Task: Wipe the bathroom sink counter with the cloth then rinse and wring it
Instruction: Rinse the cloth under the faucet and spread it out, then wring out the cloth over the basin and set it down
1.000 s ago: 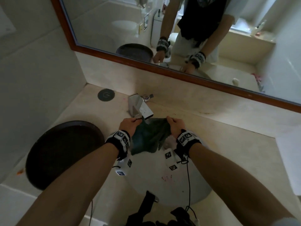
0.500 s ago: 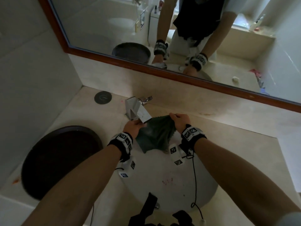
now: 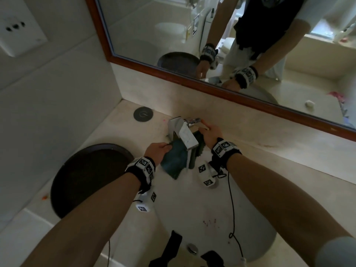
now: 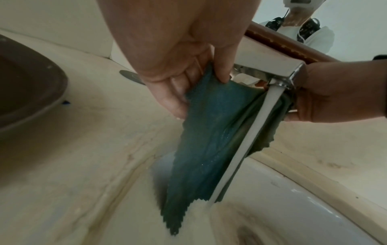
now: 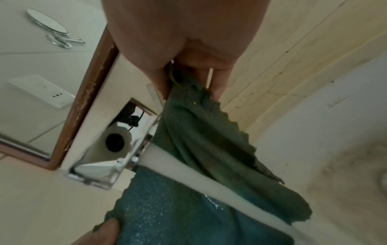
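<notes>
Here both forearms reach forward over the basin [image 3: 221,237], the left hand [image 3: 157,150] and right hand [image 3: 211,134] each pinching an upper corner of the teal cloth [image 3: 175,160]. It hangs lengthwise under the running faucet [image 3: 183,133], lower corner pointing down into the bowl.

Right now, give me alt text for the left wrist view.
A left hand and a right hand each pinch a top corner of a dark green cloth hanging beside a white stream of water from a chrome faucet into the sink.
</notes>
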A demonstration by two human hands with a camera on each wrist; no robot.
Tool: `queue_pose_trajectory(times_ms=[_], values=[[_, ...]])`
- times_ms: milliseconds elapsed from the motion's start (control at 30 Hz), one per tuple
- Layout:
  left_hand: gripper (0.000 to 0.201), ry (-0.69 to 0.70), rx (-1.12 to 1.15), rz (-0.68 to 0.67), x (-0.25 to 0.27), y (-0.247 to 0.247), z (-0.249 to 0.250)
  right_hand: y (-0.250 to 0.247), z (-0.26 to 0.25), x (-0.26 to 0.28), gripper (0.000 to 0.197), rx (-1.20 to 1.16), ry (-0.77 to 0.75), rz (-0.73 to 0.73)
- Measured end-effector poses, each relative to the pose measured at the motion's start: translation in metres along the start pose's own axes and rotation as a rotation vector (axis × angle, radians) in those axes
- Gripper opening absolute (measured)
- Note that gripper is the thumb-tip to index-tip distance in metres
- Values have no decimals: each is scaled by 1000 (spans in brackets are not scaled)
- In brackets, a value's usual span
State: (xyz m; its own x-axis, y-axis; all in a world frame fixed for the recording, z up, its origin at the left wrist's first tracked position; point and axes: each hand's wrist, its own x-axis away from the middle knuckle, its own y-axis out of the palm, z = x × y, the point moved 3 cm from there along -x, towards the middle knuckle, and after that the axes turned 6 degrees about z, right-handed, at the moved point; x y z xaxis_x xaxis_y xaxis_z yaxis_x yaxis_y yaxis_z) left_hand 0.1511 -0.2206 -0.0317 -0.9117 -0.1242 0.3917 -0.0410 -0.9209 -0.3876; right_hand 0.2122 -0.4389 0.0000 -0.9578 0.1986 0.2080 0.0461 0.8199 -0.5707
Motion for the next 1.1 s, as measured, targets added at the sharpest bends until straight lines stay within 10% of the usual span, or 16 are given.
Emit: queue_pose_trajectory(times_ms=[867, 1100], values=[[35, 81, -275, 12, 62, 18, 12, -40, 47, 95, 40, 197, 112, 3], [35, 152, -237, -59, 93, 65, 37, -53, 66, 129, 25, -91, 132, 22]])
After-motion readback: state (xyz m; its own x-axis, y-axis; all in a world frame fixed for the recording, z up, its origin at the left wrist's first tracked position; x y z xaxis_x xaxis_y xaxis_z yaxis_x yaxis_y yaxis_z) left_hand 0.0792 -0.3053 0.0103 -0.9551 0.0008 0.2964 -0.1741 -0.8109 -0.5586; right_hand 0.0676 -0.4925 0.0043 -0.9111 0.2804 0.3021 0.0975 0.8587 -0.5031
